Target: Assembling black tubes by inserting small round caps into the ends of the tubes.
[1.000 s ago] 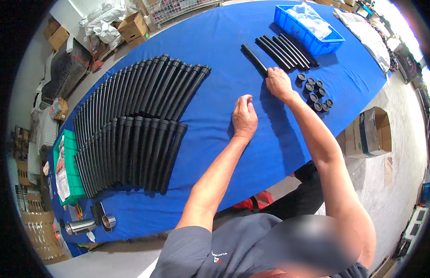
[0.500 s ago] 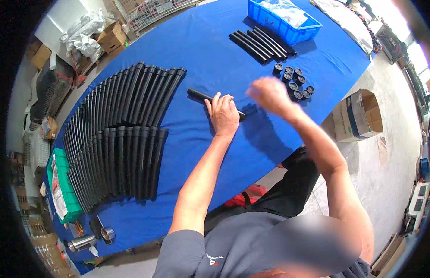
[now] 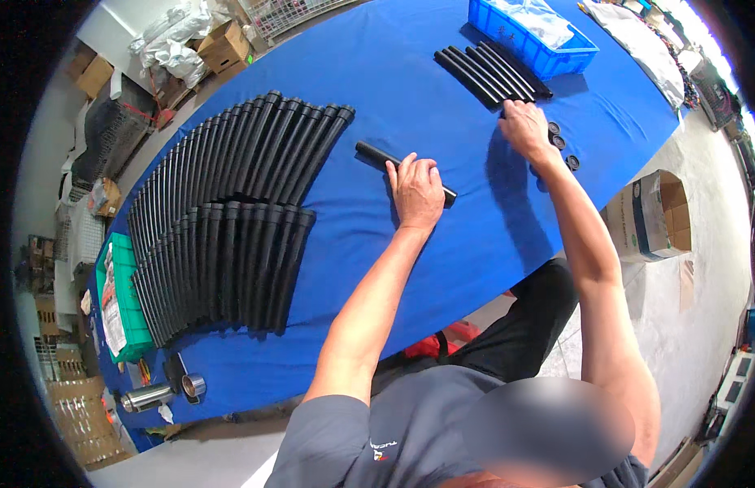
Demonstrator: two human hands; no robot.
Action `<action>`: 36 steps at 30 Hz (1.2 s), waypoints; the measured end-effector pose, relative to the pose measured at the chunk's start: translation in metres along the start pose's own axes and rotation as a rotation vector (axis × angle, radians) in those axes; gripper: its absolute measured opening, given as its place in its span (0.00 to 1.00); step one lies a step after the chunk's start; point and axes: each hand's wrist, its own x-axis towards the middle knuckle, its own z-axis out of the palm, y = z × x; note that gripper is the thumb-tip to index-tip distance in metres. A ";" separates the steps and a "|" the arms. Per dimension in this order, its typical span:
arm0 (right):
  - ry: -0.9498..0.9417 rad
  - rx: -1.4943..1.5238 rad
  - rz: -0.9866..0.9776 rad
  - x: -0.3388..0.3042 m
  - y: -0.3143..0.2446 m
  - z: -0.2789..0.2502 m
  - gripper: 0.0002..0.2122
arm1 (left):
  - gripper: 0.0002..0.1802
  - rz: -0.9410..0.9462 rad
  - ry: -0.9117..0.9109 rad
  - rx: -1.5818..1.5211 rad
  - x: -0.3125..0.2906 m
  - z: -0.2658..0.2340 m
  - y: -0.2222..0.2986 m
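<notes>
My left hand [image 3: 418, 195] is closed over a short black tube [image 3: 373, 153] that lies slantwise on the blue cloth. Both ends of this tube stick out beyond the fingers. Farther off to the right, my right hand [image 3: 528, 132] reaches down among small round black caps [image 3: 572, 163] and covers several of them. Its fingers are bent together, and what they grip is hidden. Just beyond it, several loose black tubes [image 3: 473, 75] lie side by side. On the left, many black tubes [image 3: 255, 264] with wider ends are laid in two fanned rows.
A blue crate [image 3: 548, 61] with clear plastic stands at the far right of the table [image 3: 369, 57]. A green tray [image 3: 133, 305] and a steel cylinder [image 3: 147, 398] are at the left edge. An open cardboard box [image 3: 650, 215] stands on the floor at right.
My right hand has moved away from beside the left hand, out to the caps. The left hand stays on the tube. The whole view has shifted a little.
</notes>
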 end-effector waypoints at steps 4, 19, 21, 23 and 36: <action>0.004 0.269 -0.097 -0.049 -0.055 -0.002 0.10 | 0.09 -0.005 -0.007 0.009 -0.001 -0.003 0.000; 0.016 0.848 0.054 -0.080 -0.072 -0.066 0.34 | 0.13 -0.035 0.016 -0.003 0.002 -0.004 0.000; 0.177 0.938 0.020 -0.080 -0.087 -0.070 0.27 | 0.18 0.013 0.120 -0.056 0.005 -0.003 -0.001; 0.203 1.244 -0.007 -0.082 -0.097 -0.064 0.19 | 0.20 -0.013 0.059 -0.082 0.001 -0.008 -0.005; 0.193 1.524 0.134 -0.127 -0.090 -0.065 0.11 | 0.14 0.538 -0.371 0.273 -0.025 -0.098 0.028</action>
